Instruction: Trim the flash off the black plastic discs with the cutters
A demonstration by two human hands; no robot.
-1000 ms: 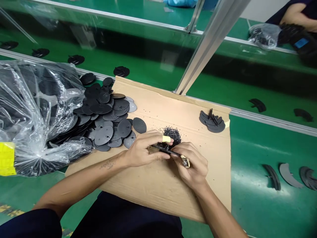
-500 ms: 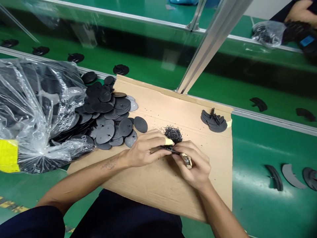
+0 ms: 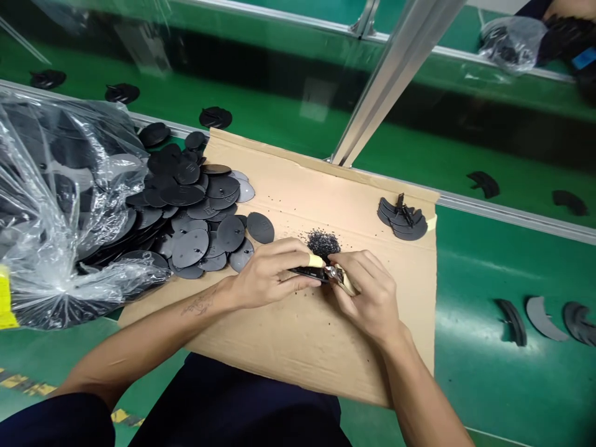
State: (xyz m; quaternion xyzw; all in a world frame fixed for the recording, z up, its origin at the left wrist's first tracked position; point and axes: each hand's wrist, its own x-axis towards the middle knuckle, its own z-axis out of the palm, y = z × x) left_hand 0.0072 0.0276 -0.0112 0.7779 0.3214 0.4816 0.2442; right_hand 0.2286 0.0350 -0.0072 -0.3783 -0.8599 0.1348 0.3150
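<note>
My left hand (image 3: 267, 276) is closed on a flat black plastic disc (image 3: 308, 272), held edge-on over a cardboard sheet (image 3: 307, 335); a yellow cot covers one fingertip. My right hand (image 3: 367, 301) grips a small cutting tool (image 3: 342, 278) with a pale handle, its tip touching the disc's edge. Just beyond the hands lies a small heap of black shavings (image 3: 322, 242). A spread pile of black discs (image 3: 195, 214) lies left of the hands.
A clear plastic bag of discs (image 3: 56, 205) sits at far left. A small stack of trimmed pieces (image 3: 403, 222) rests at the cardboard's far right corner. Curved black parts (image 3: 542, 318) lie on the green table at right. A conveyor with discs (image 3: 215, 117) runs behind a slanted metal post (image 3: 395, 68). Another person's arm (image 3: 565, 9) shows top right.
The right hand has turned the cutting tool upward and closer to the disc's edge. Both hands stay over the same spot; the view shifted slightly.
</note>
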